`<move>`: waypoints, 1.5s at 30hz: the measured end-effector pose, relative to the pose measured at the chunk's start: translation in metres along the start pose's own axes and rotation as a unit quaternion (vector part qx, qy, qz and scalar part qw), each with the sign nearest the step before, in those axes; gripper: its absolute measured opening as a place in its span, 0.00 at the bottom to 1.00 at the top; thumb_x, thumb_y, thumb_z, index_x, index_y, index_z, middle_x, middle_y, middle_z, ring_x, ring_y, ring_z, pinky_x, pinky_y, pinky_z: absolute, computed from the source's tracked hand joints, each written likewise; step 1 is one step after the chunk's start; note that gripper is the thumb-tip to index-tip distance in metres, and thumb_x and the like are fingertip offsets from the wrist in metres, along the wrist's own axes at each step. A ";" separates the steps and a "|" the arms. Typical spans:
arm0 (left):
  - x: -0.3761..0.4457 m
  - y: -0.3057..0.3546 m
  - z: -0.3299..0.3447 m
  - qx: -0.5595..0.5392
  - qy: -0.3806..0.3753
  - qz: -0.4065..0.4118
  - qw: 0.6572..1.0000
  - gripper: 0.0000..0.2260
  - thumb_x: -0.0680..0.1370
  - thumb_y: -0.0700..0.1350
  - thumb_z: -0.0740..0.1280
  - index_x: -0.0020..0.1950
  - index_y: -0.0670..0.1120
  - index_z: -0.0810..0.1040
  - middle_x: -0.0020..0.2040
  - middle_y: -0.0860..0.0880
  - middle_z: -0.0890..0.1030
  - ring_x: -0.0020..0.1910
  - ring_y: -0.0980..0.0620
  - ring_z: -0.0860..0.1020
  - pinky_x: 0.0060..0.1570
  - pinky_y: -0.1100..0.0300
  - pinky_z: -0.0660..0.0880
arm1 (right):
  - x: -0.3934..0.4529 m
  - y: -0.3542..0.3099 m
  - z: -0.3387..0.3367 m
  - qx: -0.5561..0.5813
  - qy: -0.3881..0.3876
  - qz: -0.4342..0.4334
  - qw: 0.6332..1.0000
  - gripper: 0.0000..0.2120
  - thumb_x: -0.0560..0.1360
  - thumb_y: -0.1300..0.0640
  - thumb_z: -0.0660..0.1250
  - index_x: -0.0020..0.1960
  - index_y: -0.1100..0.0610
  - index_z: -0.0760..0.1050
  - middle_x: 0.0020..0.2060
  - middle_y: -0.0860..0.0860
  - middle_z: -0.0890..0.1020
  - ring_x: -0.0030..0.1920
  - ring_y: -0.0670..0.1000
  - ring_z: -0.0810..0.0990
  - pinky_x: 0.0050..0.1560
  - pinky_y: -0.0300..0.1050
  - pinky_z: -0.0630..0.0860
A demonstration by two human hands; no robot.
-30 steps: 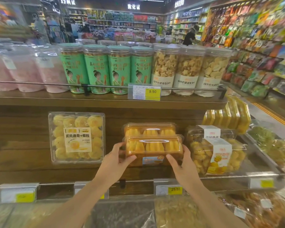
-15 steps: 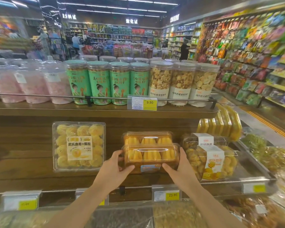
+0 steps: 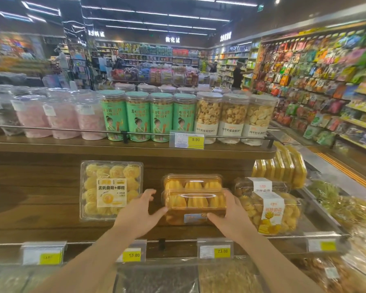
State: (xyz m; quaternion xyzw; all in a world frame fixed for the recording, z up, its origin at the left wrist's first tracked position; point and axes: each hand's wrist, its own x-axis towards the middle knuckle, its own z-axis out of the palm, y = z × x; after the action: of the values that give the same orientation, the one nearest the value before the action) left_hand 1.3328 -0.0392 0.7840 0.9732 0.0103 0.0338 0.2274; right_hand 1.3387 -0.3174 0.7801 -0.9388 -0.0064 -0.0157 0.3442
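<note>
A clear plastic box of yellow-orange cakes [image 3: 195, 205] stands on the lower wooden shelf, directly in front of a second identical box [image 3: 192, 182]. My right hand [image 3: 230, 220] grips the front box's right end, thumb on the front face and fingers round the side. At the box's left end is my left hand [image 3: 137, 216]. Only its thumb tip touches the lower left corner, and its loosely curled fingers are a little off the box.
A square box of pale cookies [image 3: 111, 190] leans to the left, and tubs of yellow cookies [image 3: 270, 212] sit close on the right. A metal rail with price tags [image 3: 215, 249] fronts the shelf. Tall snack jars [image 3: 148, 117] line the upper shelf. Yellow packs [image 3: 283, 166] stand at the far right.
My view has tilted upward, so the shelf sits lower in frame. My left fingers have come off the box's left end. The right hand keeps its grip on the box.
</note>
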 end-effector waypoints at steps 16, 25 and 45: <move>-0.087 -0.037 -0.133 0.155 -0.054 0.021 0.986 0.27 0.78 0.63 0.65 0.76 0.61 0.67 0.76 0.56 0.71 0.72 0.50 0.73 0.65 0.49 0.74 | -0.072 -0.106 -0.042 -0.290 -0.053 -0.040 0.955 0.42 0.71 0.31 0.66 0.78 0.48 0.58 0.72 0.52 0.71 0.71 0.57 0.70 0.64 0.58 0.73; -0.139 -0.037 -0.152 0.184 -0.057 0.113 0.975 0.26 0.78 0.63 0.63 0.76 0.60 0.68 0.75 0.56 0.72 0.72 0.50 0.73 0.63 0.51 0.74 | -0.169 -0.129 -0.036 -0.271 -0.014 0.014 0.962 0.34 0.73 0.34 0.65 0.74 0.47 0.63 0.63 0.51 0.75 0.64 0.57 0.75 0.59 0.54 0.77; -0.353 0.068 -0.125 0.173 -0.158 0.486 0.842 0.28 0.78 0.65 0.61 0.77 0.60 0.66 0.73 0.58 0.73 0.70 0.54 0.74 0.64 0.53 0.75 | -0.581 -0.123 -0.053 -0.274 0.110 0.340 0.893 0.34 0.73 0.33 0.65 0.75 0.46 0.66 0.68 0.50 0.74 0.64 0.57 0.76 0.59 0.54 0.78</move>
State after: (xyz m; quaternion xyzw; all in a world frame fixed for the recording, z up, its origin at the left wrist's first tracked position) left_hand 0.9726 -0.0571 0.9044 0.8692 -0.4942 -0.0167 0.0081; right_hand 0.7542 -0.2586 0.8804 -0.9329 0.3558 -0.0024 0.0563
